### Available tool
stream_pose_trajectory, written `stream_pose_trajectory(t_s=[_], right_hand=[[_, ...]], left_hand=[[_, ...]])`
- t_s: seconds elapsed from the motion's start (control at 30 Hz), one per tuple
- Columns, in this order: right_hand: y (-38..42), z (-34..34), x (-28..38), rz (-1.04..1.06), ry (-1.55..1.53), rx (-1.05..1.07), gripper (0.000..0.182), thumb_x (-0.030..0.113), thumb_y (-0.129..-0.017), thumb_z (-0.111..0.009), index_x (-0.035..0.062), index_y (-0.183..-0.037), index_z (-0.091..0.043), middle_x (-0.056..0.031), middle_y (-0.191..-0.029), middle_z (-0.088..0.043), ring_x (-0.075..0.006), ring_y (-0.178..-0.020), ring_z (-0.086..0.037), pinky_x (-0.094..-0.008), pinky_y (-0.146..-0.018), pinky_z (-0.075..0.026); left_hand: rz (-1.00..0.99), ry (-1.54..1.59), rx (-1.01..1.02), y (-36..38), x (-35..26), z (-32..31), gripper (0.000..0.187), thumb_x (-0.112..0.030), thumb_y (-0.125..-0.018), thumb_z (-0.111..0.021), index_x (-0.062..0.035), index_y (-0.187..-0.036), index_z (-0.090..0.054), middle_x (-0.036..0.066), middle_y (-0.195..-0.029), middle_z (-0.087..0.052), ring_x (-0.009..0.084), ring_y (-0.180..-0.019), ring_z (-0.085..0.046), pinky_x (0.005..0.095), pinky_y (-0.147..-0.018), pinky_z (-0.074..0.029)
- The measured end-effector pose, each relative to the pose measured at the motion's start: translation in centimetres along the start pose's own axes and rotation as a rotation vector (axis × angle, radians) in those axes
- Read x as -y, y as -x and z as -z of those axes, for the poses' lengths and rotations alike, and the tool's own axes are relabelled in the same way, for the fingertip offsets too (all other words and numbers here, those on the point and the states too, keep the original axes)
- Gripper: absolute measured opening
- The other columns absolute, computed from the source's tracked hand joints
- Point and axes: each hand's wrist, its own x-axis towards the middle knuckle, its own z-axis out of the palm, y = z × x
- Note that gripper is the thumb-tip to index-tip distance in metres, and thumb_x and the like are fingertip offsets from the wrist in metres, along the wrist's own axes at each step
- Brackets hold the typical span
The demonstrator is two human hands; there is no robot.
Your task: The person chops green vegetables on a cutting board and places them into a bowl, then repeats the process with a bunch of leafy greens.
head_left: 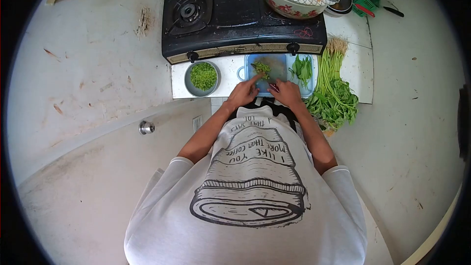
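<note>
On a blue cutting board [282, 59] lies a small heap of chopped greens [263, 68]. My left hand [242, 93] is at the board's near left edge, with a finger stretched out to the heap and nothing visible in its grip. My right hand [287, 93] is closed around a knife [274, 87] with a dark red handle; how its blade lies is hard to make out. To the right on the board rest loose green leaves [302, 68]. A grey bowl [186, 79] of chopped greens [203, 76] stands left of the board.
Behind the board is a black gas stove [235, 14], with a cloth-covered pot [294, 11] on its right. A bundle of long-stemmed leafy greens [333, 86] lies right of the board. At the back right are a small pan [342, 6] and a green utensil basket [363, 1].
</note>
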Motion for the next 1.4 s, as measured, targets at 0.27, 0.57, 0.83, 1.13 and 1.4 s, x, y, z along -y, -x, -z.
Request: stream_pose_trajectory(t_s=[0.27, 0.57, 0.83, 1.13, 1.4], right_hand=[[1.0, 1.0, -0.3, -0.027, 0.038, 0.035, 0.046, 0.048, -0.088, -0.076, 0.0065, -0.105, -0.068, -0.0185, -0.078, -0.074, -0.04, -0.076, -0.074, -0.0504, -0.07, -0.059], [2.1, 1.0, -2.2, -0.03, 0.029, -0.004, 0.044, 0.048, -0.087, -0.077, 0.0077, -0.102, -0.068, -0.0163, -0.078, -0.074, -0.0379, -0.074, -0.074, -0.0508, -0.069, -0.058], [3.6, 2.0, -2.8, -0.03, 0.028, -0.011, 0.045, 0.049, -0.084, -0.079, 0.0082, -0.1, -0.068, -0.014, -0.076, -0.073, -0.037, -0.073, -0.073, -0.05, -0.068, -0.058], [3.8, 3.1, -3.3, -0.037, 0.008, -0.002, 0.049, 0.056, -0.083, -0.079, 0.01, -0.096, -0.067, -0.0107, -0.076, -0.074, -0.0352, -0.072, -0.073, -0.0486, -0.066, -0.057], [2.4, 2.9, -2.4, -0.008, -0.023, -0.038, 0.048, 0.054, -0.083, -0.08, 0.0097, -0.098, -0.067, -0.0106, -0.08, -0.075, -0.0347, -0.074, -0.074, -0.0477, -0.067, -0.057]], left_hand=[[-0.114, -0.185, 0.29, -2.3, -1.1, 0.3, 0.076, -0.009, -0.093, -0.064, -0.0278, -0.162, -0.038, 0.022, -0.085, -0.071, 0.0399, -0.07, -0.068, 0.049, -0.072, -0.056], [-0.191, -0.221, 0.275, -4.2, -0.3, 1.2, 0.079, -0.008, -0.091, -0.063, -0.028, -0.163, -0.036, 0.024, -0.097, -0.073, 0.04, -0.077, -0.071, 0.0497, -0.077, -0.058], [-0.029, -0.269, 0.35, -4.9, -0.1, 2.1, 0.081, -0.01, -0.091, -0.064, -0.0253, -0.164, -0.034, 0.02, -0.076, -0.068, 0.0381, -0.071, -0.069, 0.0485, -0.073, -0.054], [0.036, -0.169, 0.186, -4.3, -0.2, 1.6, 0.076, -0.01, -0.093, -0.064, -0.0236, -0.163, -0.036, 0.019, -0.075, -0.067, 0.0377, -0.069, -0.068, 0.0484, -0.07, -0.054], [-0.229, -0.103, 0.285, -4.0, -3.0, 0.5, 0.07, -0.009, -0.095, -0.064, -0.0231, -0.161, -0.043, 0.023, -0.105, -0.073, 0.0385, -0.074, -0.07, 0.0468, -0.073, -0.056]])
